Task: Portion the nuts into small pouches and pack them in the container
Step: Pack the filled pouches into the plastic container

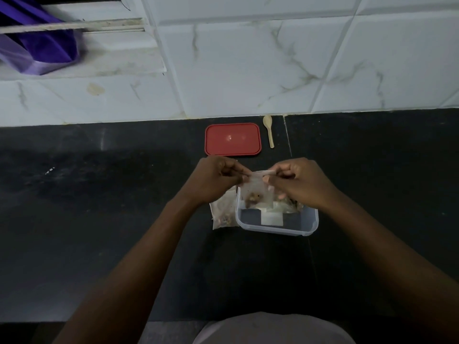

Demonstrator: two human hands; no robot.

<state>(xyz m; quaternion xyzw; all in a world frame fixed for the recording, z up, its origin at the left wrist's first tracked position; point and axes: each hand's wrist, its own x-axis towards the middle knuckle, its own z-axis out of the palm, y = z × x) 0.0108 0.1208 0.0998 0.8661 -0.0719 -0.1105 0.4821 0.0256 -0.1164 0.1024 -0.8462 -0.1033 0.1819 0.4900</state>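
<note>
Pouch: a small clear pouch [255, 192] hangs above the far left part of the container [275, 230], held up by its top strip.
Nuts: a small brown clump [253, 198] sits at the bottom of the pouch, so what weight there is lies low.
Left hand: the left hand [218, 175] pinches the left end of the top strip, fingers curled.
Right hand: the right hand [295, 180] pinches the right end of the same strip, above the container's far side.
Handling: it looks very light, and the film thin, limp and probably slick. It should crumple before it resists, and the nuts could crack if squeezed.
Where to hold: the top strip, as now, and not the belly where the nuts lie. Whether the seal is closed cannot be told.
Container: clear, open, on the dark counter [99, 219]. Other pouches [285, 203] lie against its far wall.
Bag: a larger clear bag [222, 212] of nuts lies touching the container's left wall.
Lid: the red lid [233, 139] lies flat beyond the container.
Spoon: a pale spoon [269, 131] lies beyond the container, just right of the lid.
</note>
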